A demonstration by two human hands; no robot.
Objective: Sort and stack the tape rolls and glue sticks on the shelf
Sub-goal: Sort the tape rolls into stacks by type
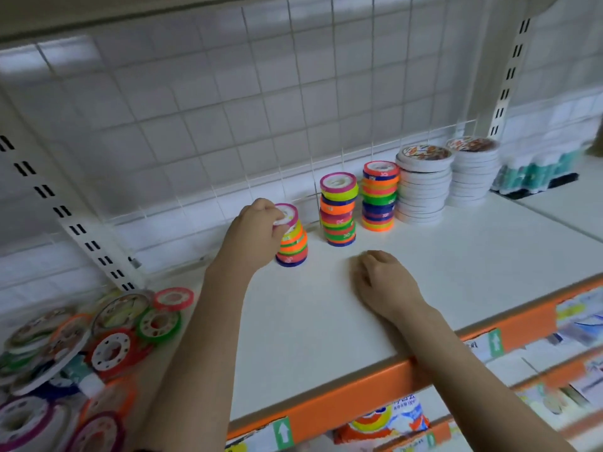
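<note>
My left hand (257,231) pinches a purple-rimmed tape roll (288,214) sitting tilted on top of a short stack of coloured tape rolls (292,247) on the white shelf (456,256). My right hand (381,278) rests on the shelf with fingers loosely curled, holding nothing. Two taller stacks of coloured rolls (338,208) (380,195) stand to the right, then two stacks of white rolls (422,184) (473,171). Glue sticks (535,172) with teal labels stand in a row at the far right.
A loose heap of mixed tape rolls (107,334) and a glue stick (83,376) lies at the left end of the shelf. A white wire grid (228,109) backs the shelf. An orange front rail (359,393) edges it, with packaged goods below.
</note>
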